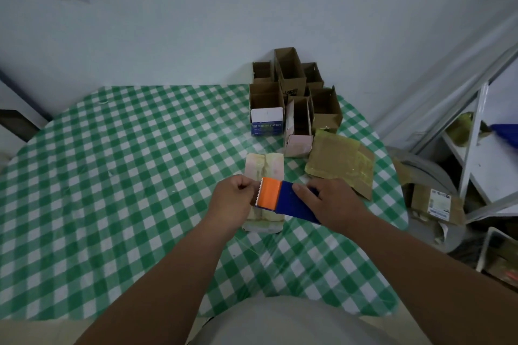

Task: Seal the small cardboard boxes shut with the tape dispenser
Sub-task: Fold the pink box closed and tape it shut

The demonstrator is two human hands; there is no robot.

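Observation:
A small pale cardboard box (264, 166) lies on the green checked table (126, 176), its closed top flaps facing up. Over its near half sits the tape dispenser (283, 199), blue with an orange front and a toothed cutter. My right hand (330, 204) grips the blue body of the dispenser. My left hand (232, 199) is curled at the dispenser's cutter edge, fingers pinched together as if on the tape end, though the tape itself is too clear to see. Both hands hover just above the box.
Several open brown boxes (291, 87) stand clustered at the table's far right, one with a blue-and-white carton (266, 120). Flattened taped packages (339, 162) lie right of the pale box. A shelf (476, 148) and clutter fill the floor at right. A white wall is behind.

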